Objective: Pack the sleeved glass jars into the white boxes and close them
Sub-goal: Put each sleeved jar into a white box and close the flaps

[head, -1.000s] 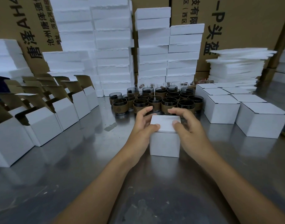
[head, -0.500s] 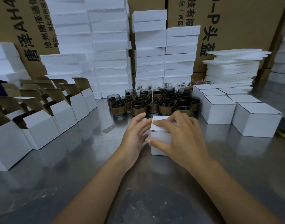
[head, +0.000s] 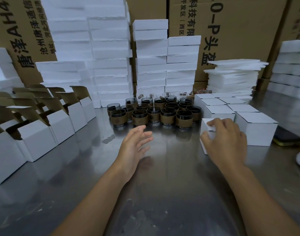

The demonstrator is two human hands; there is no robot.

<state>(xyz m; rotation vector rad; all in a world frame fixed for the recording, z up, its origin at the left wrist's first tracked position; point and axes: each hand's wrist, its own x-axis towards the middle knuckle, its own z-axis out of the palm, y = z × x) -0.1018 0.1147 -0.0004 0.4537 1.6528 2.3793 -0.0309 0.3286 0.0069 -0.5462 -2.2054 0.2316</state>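
Take the cluster of sleeved glass jars [head: 154,113] as your landmark; it stands on the table [head: 171,184]. Left of the jars, a row of open boxes [head: 42,138] runs along the table toward you, flaps up. Right of the jars, the closed boxes [head: 255,132] sit packed side by side. At the jars' front right is one lone closed box [head: 205,126], its top edge gripped by your right hand [head: 225,140]. Your left hand [head: 135,147] hovers just in front of the jars, fingers loose. Directly behind the jars rise stacks of foam blocks [head: 151,65]. Behind and to the right lies a pile of foam sheets [head: 234,77]. Cardboard cartons [head: 244,31] stand behind everything.
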